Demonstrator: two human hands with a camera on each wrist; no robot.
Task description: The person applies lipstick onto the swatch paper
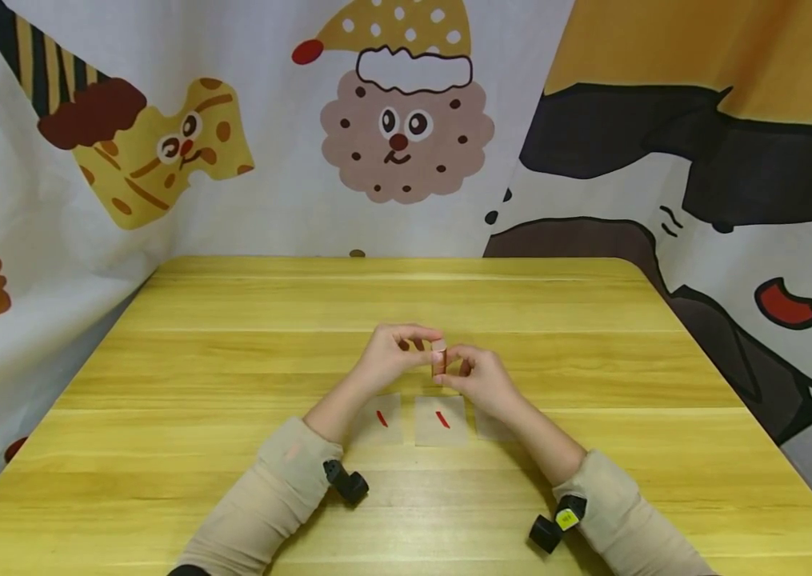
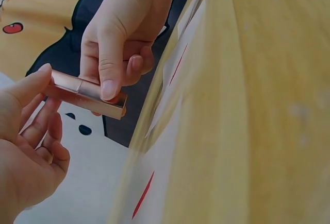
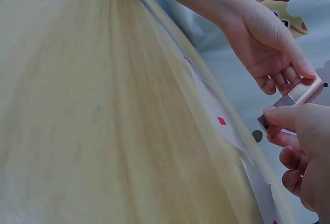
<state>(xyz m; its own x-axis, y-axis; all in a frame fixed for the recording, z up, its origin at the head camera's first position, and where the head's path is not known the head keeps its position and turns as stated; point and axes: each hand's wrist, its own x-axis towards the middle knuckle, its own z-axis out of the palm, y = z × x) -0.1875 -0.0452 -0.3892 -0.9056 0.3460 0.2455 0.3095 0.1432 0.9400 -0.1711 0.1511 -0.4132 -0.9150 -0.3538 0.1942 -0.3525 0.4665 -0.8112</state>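
A rose-gold lipstick tube point(image 1: 438, 363) is held upright above the table between both hands. My left hand point(image 1: 393, 352) pinches its upper end between thumb and fingers. Lower down, the thumb and fingertips of my right hand point(image 1: 483, 378) grip the other end. In the left wrist view a seam crosses the lipstick point(image 2: 87, 92) near its middle, and the two parts meet there. The right wrist view shows the same lipstick point(image 3: 301, 92) with both thumbs on it. Just below the hands lie a middle paper point(image 1: 427, 436) and a left paper point(image 1: 393, 434), each with a red stroke.
A third paper point(image 1: 494, 430) lies on the right, partly covered by the right forearm. The sheets rest on a wood-grain table point(image 1: 233, 360). Behind the table hangs a curtain point(image 1: 262, 216) printed with cartoon figures. Each sleeve carries a small black camera point(image 1: 345, 482).
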